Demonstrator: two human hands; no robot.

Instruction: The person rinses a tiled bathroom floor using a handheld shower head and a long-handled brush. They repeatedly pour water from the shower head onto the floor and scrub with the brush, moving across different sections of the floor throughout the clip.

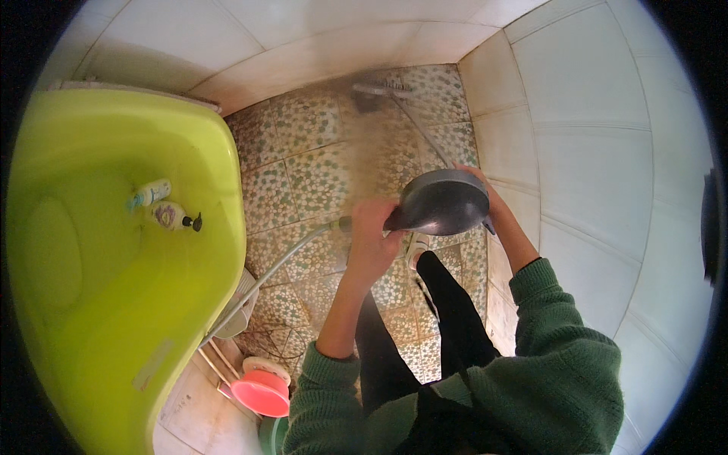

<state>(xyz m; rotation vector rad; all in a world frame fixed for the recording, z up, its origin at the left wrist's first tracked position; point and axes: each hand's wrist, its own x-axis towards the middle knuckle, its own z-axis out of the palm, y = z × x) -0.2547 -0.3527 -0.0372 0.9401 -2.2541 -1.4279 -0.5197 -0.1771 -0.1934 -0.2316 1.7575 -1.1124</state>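
My left hand [372,236] is closed around the narrow end of a dark grey, rounded object [443,205] that looks like a large shower head. A grey flexible hose [273,264] runs to a fitting beside this hand. My right hand [475,173] is at the object's far right side, mostly hidden behind it. I cannot tell what its fingers grip. A floor brush [381,90] has its bristled head on the tiles near the back wall. Its long handle [424,132] reaches toward my right hand and disappears behind the rounded object.
A lime-green bathtub [239,187] fills the left side, with two pump bottles [152,193] lying in it. Tiled walls [591,170] bound the right and back. A pale bin [242,310], a pink basin [263,393] and a green bucket [274,435] stand at lower left.
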